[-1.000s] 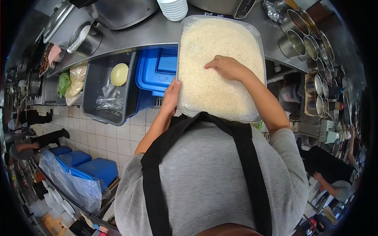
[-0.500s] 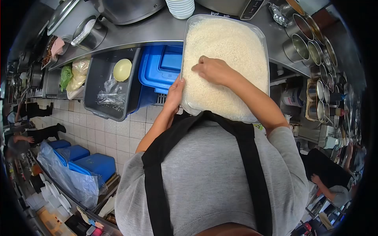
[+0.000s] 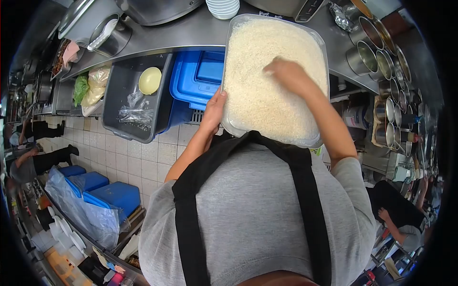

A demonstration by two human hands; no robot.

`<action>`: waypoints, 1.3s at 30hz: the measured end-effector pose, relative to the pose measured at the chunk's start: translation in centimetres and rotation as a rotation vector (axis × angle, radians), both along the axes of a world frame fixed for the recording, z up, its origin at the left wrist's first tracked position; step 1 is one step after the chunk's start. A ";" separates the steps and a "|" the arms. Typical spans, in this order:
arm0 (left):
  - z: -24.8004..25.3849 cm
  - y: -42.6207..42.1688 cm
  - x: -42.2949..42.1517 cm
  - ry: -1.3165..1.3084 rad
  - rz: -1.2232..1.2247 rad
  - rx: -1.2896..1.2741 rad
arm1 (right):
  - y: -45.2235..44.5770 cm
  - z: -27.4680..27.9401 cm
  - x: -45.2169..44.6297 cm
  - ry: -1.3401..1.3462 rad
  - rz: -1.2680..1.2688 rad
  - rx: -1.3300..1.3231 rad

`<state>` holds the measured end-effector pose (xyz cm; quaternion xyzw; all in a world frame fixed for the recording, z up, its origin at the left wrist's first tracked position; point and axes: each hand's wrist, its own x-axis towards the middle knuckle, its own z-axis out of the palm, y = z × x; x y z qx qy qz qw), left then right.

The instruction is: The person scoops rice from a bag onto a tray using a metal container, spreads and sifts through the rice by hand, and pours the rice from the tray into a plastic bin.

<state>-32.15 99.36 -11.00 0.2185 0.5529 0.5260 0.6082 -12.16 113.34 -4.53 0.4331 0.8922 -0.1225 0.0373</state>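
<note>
- a clear tub [image 3: 234, 129] of white rice [image 3: 257, 107] reaches from over the steel counter [image 3: 176, 37] to the person's chest.
- the left hand [image 3: 214, 111] grips the tub's left side, thumb up against the wall; its other fingers are mostly hidden.
- the right hand [image 3: 290, 77] is over the middle of the rice, blurred as if moving; whether its fingers are open or closed, or touch the grains, i cannot tell.
- the tub juts past the counter's edge, so it seems to need that steady left grip while the right hand works at the rice.
- the counter also holds stacked white bowls [image 3: 223, 8], crumpled foil [image 3: 340, 18] and steel pots [image 3: 361, 59].
- below, left of the tub: a blue lid [image 3: 191, 88], then a grey bin [image 3: 112, 97] with a yellow bowl [image 3: 150, 80] and clear plastic [image 3: 136, 115] inside.
- the floor [image 3: 143, 162] is pale tile, with blue bins [image 3: 118, 195] farther back.
- a co-worker [image 3: 396, 205] in dark clothing is at the far right.
</note>
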 end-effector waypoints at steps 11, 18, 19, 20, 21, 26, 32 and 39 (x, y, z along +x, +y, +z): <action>-0.1 0.1 -0.2 0.031 -0.025 -0.011 | 2.4 -3.2 -0.8 0.134 -0.228 0.027; -0.5 0.3 -0.6 -0.001 -0.048 0.003 | -7.5 0.0 -4.5 0.122 0.435 -0.101; -0.4 0.2 -0.5 0.002 -0.051 0.000 | -6.7 -0.8 -4.5 0.125 0.432 -0.103; -0.3 0.2 -0.4 0.015 -0.044 -0.005 | -4.9 -2.2 -4.3 0.163 0.328 -0.085; -0.2 0.2 -0.4 0.029 -0.037 -0.010 | -2.9 -3.1 -4.0 0.200 0.224 -0.065; -1.6 -0.1 -0.6 0.263 -0.118 -0.020 | 3.3 -3.5 1.6 0.098 -0.033 0.055; -5.8 0.4 -1.3 0.492 -0.189 0.172 | -3.4 0.0 4.0 -0.118 0.075 -0.123; -6.1 2.3 -1.4 0.272 -0.109 0.201 | -2.1 0.1 0.7 0.199 0.190 -0.082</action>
